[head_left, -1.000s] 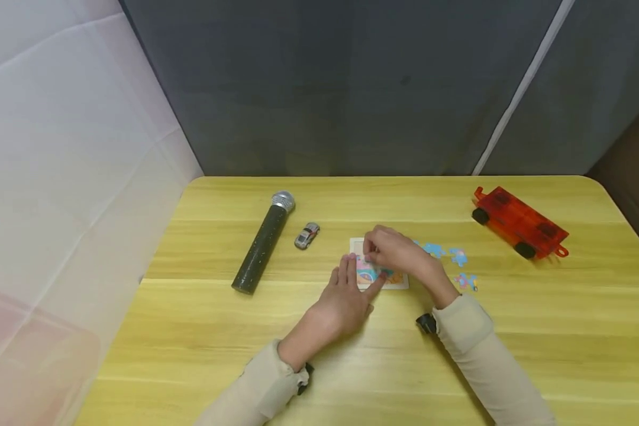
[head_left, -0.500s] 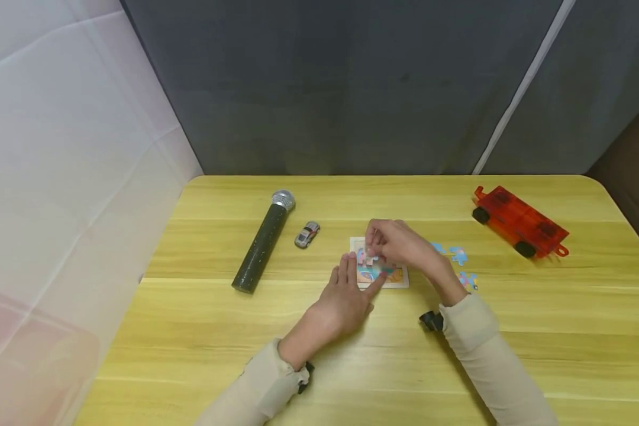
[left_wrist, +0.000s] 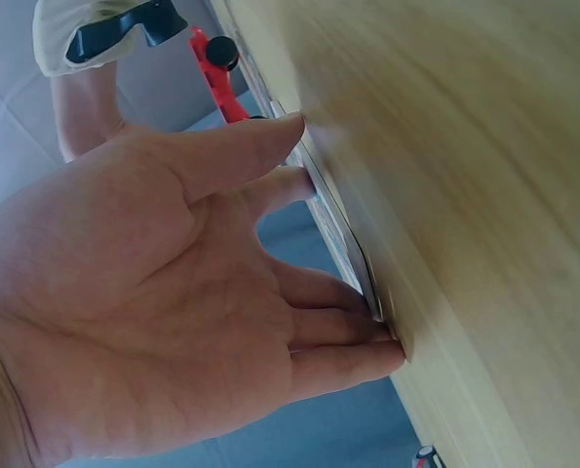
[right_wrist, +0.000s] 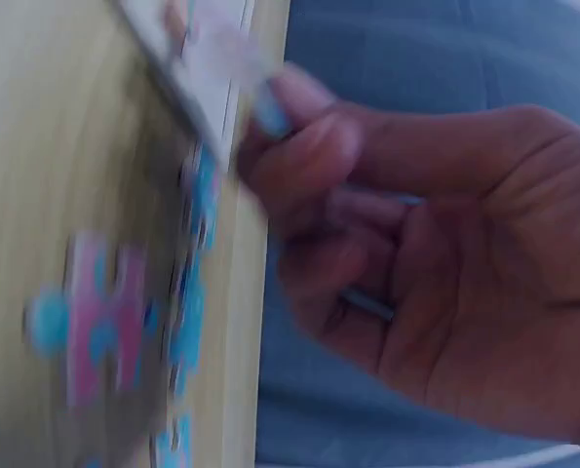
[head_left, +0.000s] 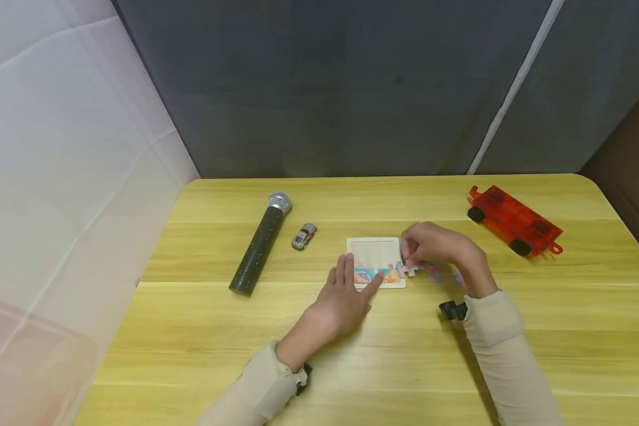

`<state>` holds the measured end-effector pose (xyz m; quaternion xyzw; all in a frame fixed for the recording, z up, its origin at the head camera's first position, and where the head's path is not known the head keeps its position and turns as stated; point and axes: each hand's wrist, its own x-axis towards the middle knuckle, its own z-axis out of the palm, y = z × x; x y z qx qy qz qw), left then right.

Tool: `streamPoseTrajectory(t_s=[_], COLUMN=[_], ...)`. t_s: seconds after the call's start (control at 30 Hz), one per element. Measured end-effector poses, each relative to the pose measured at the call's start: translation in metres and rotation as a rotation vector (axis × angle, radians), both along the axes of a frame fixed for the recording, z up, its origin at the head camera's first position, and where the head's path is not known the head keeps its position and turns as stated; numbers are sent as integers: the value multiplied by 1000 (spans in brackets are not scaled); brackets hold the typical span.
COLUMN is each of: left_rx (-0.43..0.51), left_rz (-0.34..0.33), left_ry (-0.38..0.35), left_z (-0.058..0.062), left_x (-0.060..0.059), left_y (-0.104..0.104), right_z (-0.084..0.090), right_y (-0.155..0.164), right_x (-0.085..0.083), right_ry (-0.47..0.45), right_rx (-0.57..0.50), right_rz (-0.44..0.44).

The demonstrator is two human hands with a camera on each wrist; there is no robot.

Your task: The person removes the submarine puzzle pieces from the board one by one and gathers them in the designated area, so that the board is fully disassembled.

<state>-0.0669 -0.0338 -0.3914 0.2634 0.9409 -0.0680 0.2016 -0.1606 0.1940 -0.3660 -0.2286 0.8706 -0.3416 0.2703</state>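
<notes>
A small square jigsaw board with a pale rim lies on the table, its lower strip filled with blue and orange puzzle pieces. My left hand rests on it with fingers spread and straight, the middle ones at the left rim and a fingertip on the lower strip. At the board's right edge, my right hand pinches a pink and blue puzzle piece between thumb and forefinger. In the right wrist view that held piece is blurred, tilted over the board's edge. Whether it joins other pieces I cannot tell.
Loose puzzle pieces lie right of the board, partly shaded by the right hand. A microphone and a small silver toy car lie to the left. A red toy wagon stands at the back right.
My right hand has moved right, from over the board to its right edge. The pink pieces at the board's upper left are gone from there. My left hand has stayed in place.
</notes>
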Motion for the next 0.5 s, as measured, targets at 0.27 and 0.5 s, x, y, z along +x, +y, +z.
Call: streamPoseTrajectory(t_s=[0.27, 0.5], left_rx=[3, -22], left_rz=[11, -12], left_ry=[-3, 16], left_z=[-4, 10], left_x=[-1, 4], left_y=[-5, -2], right_z=[-5, -18], right_y=[8, 3], right_x=[0, 0], right_ry=[13, 107], right_rx=[211, 490], right_rz=[-53, -106])
